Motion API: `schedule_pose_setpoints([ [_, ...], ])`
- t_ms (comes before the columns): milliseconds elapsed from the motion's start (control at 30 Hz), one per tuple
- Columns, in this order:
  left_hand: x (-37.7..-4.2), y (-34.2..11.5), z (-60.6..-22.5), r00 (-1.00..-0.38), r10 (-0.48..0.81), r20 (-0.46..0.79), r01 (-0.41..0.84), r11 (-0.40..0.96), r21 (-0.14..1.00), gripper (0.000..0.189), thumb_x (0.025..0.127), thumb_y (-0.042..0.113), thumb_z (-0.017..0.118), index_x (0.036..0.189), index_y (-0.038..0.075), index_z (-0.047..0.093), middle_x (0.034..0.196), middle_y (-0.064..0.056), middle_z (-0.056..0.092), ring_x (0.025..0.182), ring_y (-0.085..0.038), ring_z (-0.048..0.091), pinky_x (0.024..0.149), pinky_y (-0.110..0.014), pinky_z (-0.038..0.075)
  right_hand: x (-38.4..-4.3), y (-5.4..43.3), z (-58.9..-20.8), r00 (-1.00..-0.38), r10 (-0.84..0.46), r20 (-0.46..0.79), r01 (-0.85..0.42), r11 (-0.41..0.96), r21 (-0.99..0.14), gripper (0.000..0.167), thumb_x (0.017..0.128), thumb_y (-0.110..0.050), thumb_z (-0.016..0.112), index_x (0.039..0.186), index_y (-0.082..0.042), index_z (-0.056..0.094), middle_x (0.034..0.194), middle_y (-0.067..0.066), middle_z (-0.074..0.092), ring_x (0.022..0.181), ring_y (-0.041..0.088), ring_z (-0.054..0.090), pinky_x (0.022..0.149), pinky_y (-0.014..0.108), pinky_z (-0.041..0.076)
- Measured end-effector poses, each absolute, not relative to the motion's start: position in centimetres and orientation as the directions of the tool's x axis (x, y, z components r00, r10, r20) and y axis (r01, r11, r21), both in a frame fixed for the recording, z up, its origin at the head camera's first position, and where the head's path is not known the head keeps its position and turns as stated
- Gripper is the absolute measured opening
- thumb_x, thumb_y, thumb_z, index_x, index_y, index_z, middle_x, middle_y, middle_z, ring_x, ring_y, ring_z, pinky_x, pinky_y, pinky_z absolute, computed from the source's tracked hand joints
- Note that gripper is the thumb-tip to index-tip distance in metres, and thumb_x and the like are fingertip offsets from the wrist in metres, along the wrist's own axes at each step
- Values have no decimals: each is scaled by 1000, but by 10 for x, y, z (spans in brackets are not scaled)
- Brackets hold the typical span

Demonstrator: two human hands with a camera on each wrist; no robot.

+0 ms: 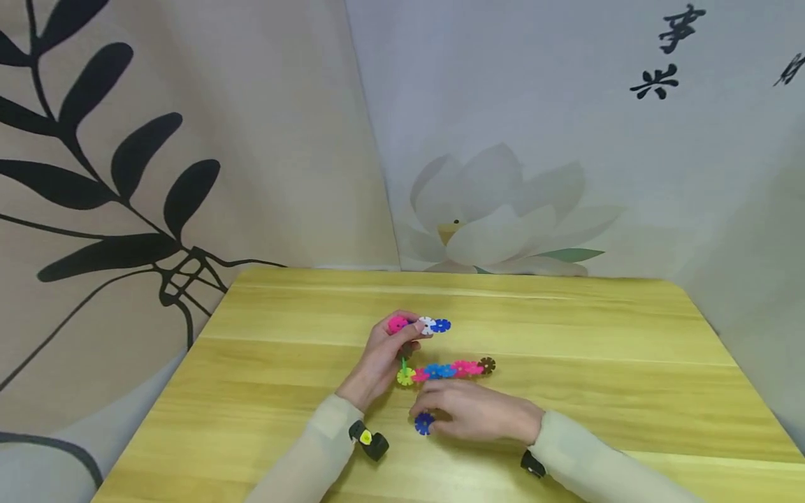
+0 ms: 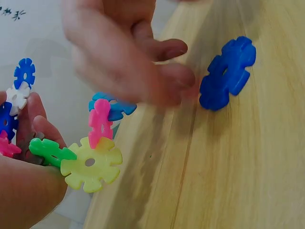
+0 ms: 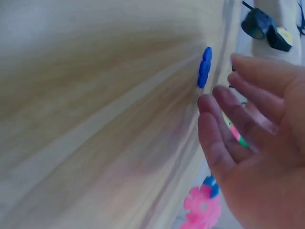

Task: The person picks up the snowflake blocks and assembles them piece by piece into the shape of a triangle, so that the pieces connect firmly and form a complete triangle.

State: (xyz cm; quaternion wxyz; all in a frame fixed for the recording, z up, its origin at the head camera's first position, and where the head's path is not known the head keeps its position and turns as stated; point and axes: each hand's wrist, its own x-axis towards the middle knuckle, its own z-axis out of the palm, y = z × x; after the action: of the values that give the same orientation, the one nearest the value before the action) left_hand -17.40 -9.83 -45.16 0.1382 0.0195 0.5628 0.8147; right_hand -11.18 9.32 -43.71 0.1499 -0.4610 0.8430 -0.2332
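Note:
My left hand [image 1: 380, 360] grips a chain of flower-shaped interlocking discs [image 1: 465, 367] near its pink, blue and white end. From this hand the chain bends through a green disc [image 2: 50, 149] and a yellow disc [image 2: 102, 164], then runs right through pink and blue ones to a brown disc [image 1: 487, 365]. A loose dark-blue disc [image 2: 233, 78] lies on the table. Over it hovers my right hand [image 1: 478, 412], fingers loosely bent and holding nothing. In the right wrist view, a gap shows between those fingertips [image 3: 207, 102] and the blue disc [image 3: 204, 69].
The wooden table [image 1: 629, 377] stretches out around both hands. Behind its far edge hangs a printed backdrop [image 1: 302, 140] with leaves and a lotus. Each wrist wears a small black camera, the left one [image 1: 371, 441] close to the tabletop.

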Motion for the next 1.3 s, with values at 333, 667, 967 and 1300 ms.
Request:
schedule_pose_setpoints([
  [333, -173, -93, -448, -960, 259, -102, -191, -347, 918, 8, 98, 8, 67, 101, 15, 68, 97, -1, 72, 88, -14, 70, 77, -25, 52, -109, 89, -438, -563, -825, -58, -750, 539, -382, 24, 92, -17, 78, 116, -18, 76, 110, -11, 63, 100, 3, 58, 92, 21, 52],
  [667, -171, -93, -451, -964, 247, -101, -186, -351, 918, 6, 97, 11, 69, 102, 13, 68, 101, -3, 70, 91, -16, 70, 78, -26, 52, -100, 97, -435, -608, -791, -65, -646, 540, -539, 16, 91, -9, 78, 101, -17, 69, 93, -16, 66, 81, -5, 56, 74, 15, 51],
  [967, -164, -92, -453, -964, 244, -103, -178, -307, 935, 5, 96, 14, 72, 100, 15, 69, 94, 0, 74, 84, -17, 66, 72, -25, 48, -95, 113, -430, -680, -733, 25, -546, 483, -684, 17, 94, -5, 74, 99, -20, 68, 91, -16, 67, 80, -4, 60, 72, 18, 54],
  [1300, -158, -83, -447, -961, 262, -92, -153, -224, 962, 11, 96, 18, 73, 103, 11, 68, 91, -2, 75, 76, -16, 58, 68, -24, 45, -94, 136, -421, -786, -616, 49, -418, 472, -776, 11, 100, -9, 68, 109, -16, 69, 98, -10, 71, 84, 1, 66, 74, 22, 58],
])
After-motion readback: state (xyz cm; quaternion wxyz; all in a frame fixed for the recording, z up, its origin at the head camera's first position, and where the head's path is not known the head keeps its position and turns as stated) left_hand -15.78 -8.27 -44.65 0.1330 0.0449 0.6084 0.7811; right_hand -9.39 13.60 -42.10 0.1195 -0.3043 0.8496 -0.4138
